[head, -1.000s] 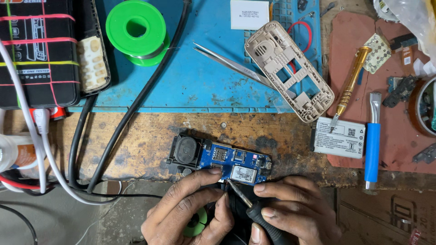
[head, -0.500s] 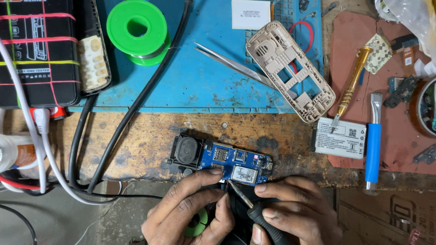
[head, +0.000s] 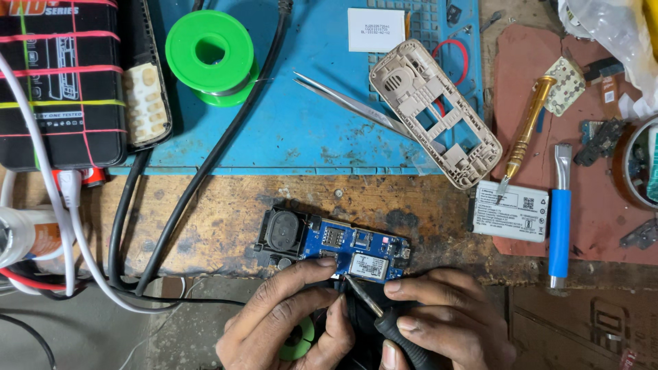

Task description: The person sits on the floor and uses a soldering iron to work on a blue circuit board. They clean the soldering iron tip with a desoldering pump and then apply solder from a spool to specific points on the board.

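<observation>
A: Head view. Gripped in right hand [head: 445, 318]: black-handled screwdriver [head: 384, 321], fingers curled tight round the handle, tip at near edge of blue circuit board [head: 356, 250].

B: Left hand [head: 288, 318]?

A: Fingertips pressed on board's near edge, steadying. Board at workbench [head: 219, 212] front edge, below blue mat [head: 301, 130].

B: Step?

A: Likely working a screw or clip. Next calls for steady tip seating, firm hold-down.

At six o'clock, the left hand [head: 284, 318] steadies a blue circuit board [head: 353, 250] lying on the worn wooden bench [head: 219, 212]. The right hand [head: 445, 322] grips a black-handled screwdriver [head: 384, 318], tip touching the board's near edge. A beige phone frame [head: 435, 109] lies at one o'clock, a green solder spool [head: 209, 55] at eleven.
</observation>
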